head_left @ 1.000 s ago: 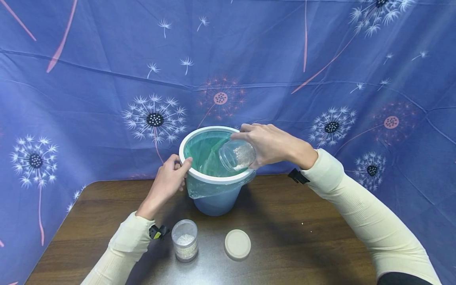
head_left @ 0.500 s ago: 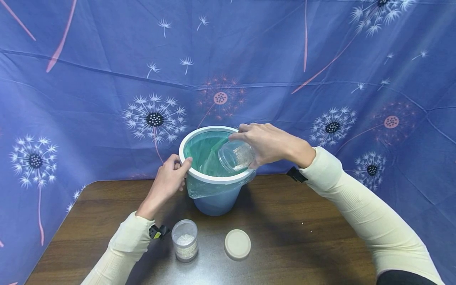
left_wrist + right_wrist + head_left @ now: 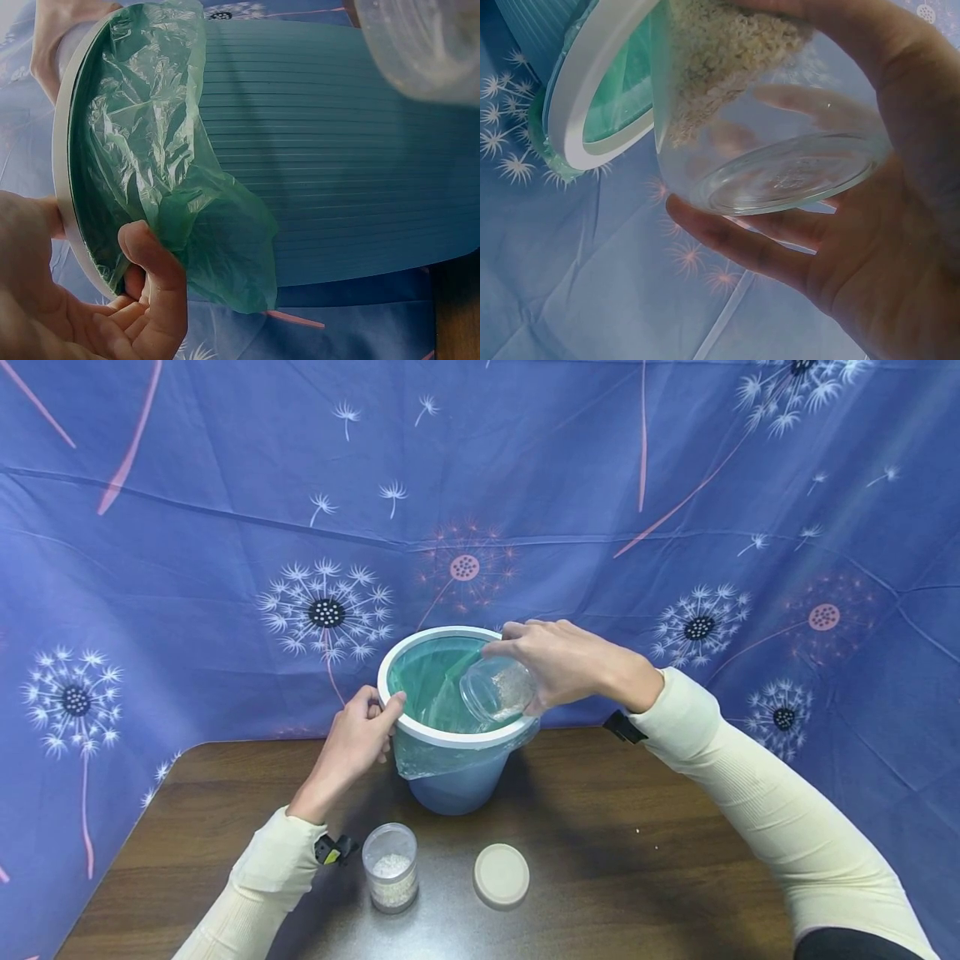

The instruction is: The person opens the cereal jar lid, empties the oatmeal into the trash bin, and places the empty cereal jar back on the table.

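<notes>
Against one second before: right hand (image 3: 573,664) is shifting very slightly to left, and sleeve (image 3: 750,793) is following same small way. Jar (image 3: 482,689) is also moving a little with hand, over bucket (image 3: 435,734). Grains (image 3: 514,683), in head view, are looking paler and less thick. Whether grains are leaving jar, is not clear.

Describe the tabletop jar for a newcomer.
On the wooden table stands a blue bin. Nearer the camera, left of the beige lid, is the clear jar partly filled with pale grains. It stands upright; the other jar is tilted in the right hand.
</notes>
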Tool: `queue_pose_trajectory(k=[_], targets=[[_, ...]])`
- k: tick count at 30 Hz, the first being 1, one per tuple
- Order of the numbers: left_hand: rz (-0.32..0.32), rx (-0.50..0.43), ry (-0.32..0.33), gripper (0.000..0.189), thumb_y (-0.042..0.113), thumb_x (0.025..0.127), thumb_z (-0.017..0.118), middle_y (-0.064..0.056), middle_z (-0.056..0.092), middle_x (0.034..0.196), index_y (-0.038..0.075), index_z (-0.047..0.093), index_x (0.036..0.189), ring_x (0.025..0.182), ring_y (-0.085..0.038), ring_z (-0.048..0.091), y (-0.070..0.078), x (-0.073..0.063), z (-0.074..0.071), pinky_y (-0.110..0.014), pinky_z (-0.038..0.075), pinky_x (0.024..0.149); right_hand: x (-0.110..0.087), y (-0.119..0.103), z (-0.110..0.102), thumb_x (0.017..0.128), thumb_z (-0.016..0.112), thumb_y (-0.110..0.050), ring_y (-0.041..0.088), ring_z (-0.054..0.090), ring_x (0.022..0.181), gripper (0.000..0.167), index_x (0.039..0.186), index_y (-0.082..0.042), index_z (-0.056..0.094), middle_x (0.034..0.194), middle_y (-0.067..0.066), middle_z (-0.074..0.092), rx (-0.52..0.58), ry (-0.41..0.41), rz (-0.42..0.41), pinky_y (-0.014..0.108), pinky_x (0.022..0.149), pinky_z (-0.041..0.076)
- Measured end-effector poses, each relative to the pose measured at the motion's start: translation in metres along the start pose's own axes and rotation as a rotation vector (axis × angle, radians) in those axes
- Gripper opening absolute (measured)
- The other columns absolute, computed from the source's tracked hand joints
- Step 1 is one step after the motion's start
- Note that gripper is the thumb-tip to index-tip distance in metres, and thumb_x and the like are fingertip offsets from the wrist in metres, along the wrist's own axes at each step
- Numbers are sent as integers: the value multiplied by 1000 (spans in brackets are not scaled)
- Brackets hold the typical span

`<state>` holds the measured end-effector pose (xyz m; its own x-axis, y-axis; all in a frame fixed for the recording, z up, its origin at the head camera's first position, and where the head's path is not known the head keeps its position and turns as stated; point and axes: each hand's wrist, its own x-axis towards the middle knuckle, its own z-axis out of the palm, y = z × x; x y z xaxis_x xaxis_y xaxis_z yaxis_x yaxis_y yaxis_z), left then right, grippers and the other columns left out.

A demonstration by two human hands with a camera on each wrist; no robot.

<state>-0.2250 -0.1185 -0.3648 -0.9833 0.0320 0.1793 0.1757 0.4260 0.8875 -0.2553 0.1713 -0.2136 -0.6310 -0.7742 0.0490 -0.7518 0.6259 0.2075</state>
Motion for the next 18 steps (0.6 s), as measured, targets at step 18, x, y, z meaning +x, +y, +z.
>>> queue_pose_trajectory(k=[18], targets=[[5, -4, 7, 45, 52, 109, 57, -9, 64, 79, 7, 54, 104, 57, -25, 63, 0, 0, 0, -36, 57, 54, 3, -5, -4, 65, 102, -37, 34, 66, 99, 92, 146, -19, 65, 115, 7, 64, 4, -37, 0, 56, 85, 59]])
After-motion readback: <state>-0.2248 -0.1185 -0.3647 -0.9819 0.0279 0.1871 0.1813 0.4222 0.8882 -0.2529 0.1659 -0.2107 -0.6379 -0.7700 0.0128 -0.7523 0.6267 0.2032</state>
